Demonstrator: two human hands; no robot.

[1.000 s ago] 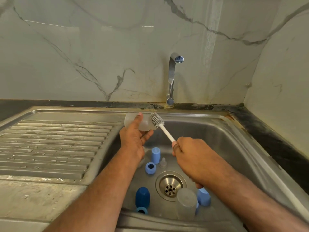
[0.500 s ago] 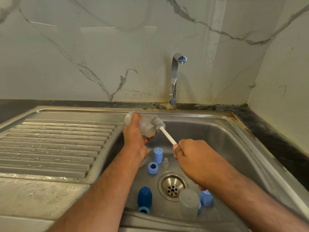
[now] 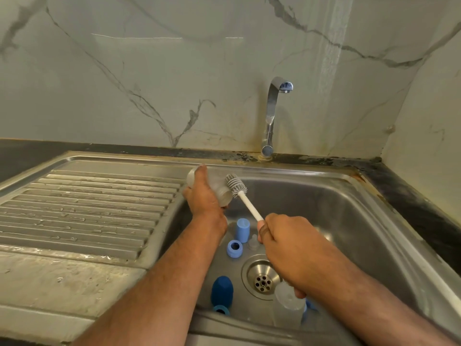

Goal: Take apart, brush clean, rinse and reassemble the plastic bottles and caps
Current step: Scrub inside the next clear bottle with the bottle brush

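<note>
**op:** Since the last frame my left hand [image 3: 203,196] had wrapped tighter round the bottle [image 3: 219,189]; half a sec before, the fingers were looser. Bottle lay on its side over the sink's [image 3: 349,186] left edge, mouth pointing right.

**reply:** and the brush?

**op:** Right hand [image 3: 287,248] had a closed fist on the white handle, and the brush [image 3: 236,184] head sat just outside the bottle mouth, touching the rim or near enough, I couldn't tell which.

**reply:** rest of the parts?

**op:** All down in the basin round the drain [image 3: 260,277]: light blue cap [image 3: 243,227] upright, blue ring [image 3: 234,248] beside it, clear nipple [image 3: 253,242], dark blue cover [image 3: 222,291], and a second clear bottle [image 3: 288,305] near my right wrist. Tap [image 3: 270,116] wasn't running.
</note>
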